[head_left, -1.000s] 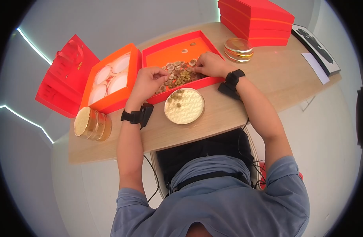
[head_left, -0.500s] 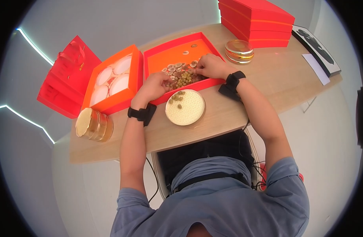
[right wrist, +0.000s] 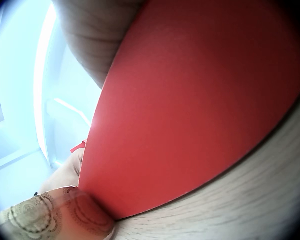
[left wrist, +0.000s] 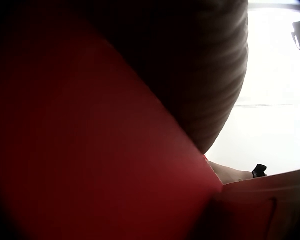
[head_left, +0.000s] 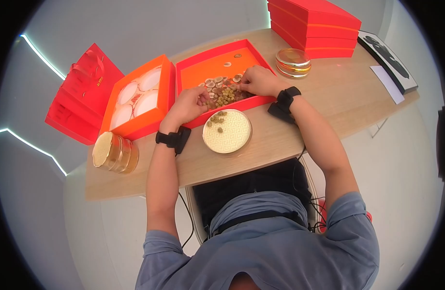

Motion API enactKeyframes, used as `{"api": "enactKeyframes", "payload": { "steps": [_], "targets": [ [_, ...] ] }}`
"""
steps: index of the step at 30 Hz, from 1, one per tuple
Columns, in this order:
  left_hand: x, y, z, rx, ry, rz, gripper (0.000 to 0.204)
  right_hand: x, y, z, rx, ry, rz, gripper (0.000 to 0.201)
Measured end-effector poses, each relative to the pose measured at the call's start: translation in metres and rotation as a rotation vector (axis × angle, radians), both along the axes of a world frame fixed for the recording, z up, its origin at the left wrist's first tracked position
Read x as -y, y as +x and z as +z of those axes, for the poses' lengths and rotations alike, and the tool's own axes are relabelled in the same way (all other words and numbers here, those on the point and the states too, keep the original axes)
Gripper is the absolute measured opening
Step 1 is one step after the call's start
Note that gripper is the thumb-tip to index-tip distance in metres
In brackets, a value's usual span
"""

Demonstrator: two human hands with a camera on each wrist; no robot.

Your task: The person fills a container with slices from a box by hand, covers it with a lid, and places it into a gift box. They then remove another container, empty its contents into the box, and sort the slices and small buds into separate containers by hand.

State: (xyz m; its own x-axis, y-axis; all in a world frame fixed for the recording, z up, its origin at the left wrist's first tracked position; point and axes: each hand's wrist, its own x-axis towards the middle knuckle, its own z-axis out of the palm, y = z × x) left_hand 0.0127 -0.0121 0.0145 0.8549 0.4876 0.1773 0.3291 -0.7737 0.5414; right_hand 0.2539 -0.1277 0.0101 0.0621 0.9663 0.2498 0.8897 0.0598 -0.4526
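Small yellow-green dried buds lie heaped with pale round dried slices and reddish-brown pieces in a shallow red box with an orange floor. My left hand reaches over the near wall, its bent fingers at the heap's left edge. From the right, my right hand comes in with its fingertips at the heap's other side; I cannot tell whether either hand pinches a piece. Just in front, a round gold-patterned lid bears several buds. Both wrist views show mostly red box wall, which hides the fingertips.
Left of the box is an orange-rimmed box with white round inserts, then a red gift bag and a gold jar. Stacked gold-rimmed lids, stacked red boxes and a black-framed panel stand at the right.
My left hand has shifted slightly right and towards me, its fingers dipping to the heap's edge and then rising a little. The right hand stays almost where it was.
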Motion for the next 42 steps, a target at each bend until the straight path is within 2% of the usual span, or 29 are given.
{"api": "enactKeyframes", "payload": {
  "steps": [9,12,18,21,24,27,33,42],
  "targets": [
    [0.000,-0.002,-0.002,0.023,-0.020,0.006,0.019,-0.003,0.003,-0.005,-0.002,0.017,0.002,0.033],
    [0.001,-0.002,0.003,-0.045,-0.024,0.037,0.023,-0.003,0.003,-0.005,0.011,0.007,-0.001,0.033],
    [-0.010,-0.002,-0.009,-0.006,-0.020,-0.008,0.028,-0.001,0.000,0.000,0.049,-0.020,-0.019,0.030],
    [0.000,-0.004,0.000,0.075,-0.144,0.056,0.029,-0.001,0.000,0.001,0.041,-0.033,-0.016,0.029],
    [0.017,-0.007,0.020,0.172,-0.349,0.006,0.029,0.001,0.000,0.000,0.029,-0.002,-0.004,0.028],
    [0.023,-0.009,0.026,0.191,-0.370,-0.095,0.028,-0.001,0.001,-0.003,0.029,0.022,0.004,0.027],
    [0.032,-0.011,0.031,0.062,-0.200,-0.279,0.027,-0.002,0.001,-0.003,0.035,0.005,0.005,0.027],
    [0.037,-0.010,0.029,-0.014,-0.216,-0.328,0.031,0.000,0.001,-0.002,0.022,0.018,0.003,0.030]
  ]
}}
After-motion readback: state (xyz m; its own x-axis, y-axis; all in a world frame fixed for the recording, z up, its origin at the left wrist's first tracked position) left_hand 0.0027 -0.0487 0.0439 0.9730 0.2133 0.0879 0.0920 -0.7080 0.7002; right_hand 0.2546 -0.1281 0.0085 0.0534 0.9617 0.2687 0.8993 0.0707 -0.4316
